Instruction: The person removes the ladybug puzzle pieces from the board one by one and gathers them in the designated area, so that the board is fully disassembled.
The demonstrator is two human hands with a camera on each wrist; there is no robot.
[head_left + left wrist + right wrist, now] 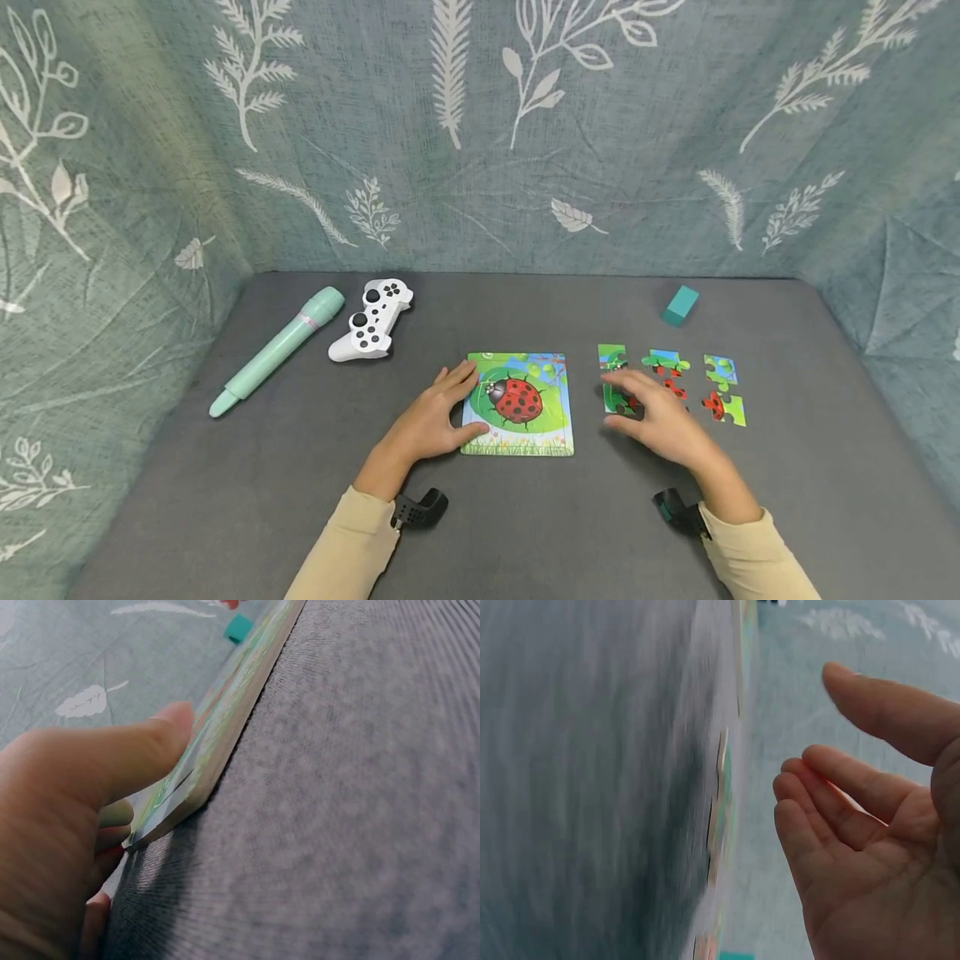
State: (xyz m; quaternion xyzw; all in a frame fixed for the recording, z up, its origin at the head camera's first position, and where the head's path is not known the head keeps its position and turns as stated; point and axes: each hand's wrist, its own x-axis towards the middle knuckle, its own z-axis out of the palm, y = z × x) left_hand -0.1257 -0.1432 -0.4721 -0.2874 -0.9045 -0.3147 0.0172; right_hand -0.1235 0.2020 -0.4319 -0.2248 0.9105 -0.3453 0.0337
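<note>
A square ladybug puzzle [517,402] lies flat on the table, a red spotted ladybug on a green leaf. My left hand [431,421] rests at its left side, with the thumb on the front left part and the fingertips near the back left corner. In the left wrist view, the thumb [142,750] touches the puzzle's top near its edge. To the right lie several loose puzzle pieces [611,356]. Over the left ones hovers my right hand [663,423], fingers and thumb apart. Its palm [877,877] appears bare in the right wrist view. The hand partly hides some pieces.
A white game controller [372,321] and a mint-green microphone-shaped stick [277,354] lie at the left. Behind the loose pieces sits a teal block [680,306]. A patterned cloth [480,192] hangs along the table's back edge.
</note>
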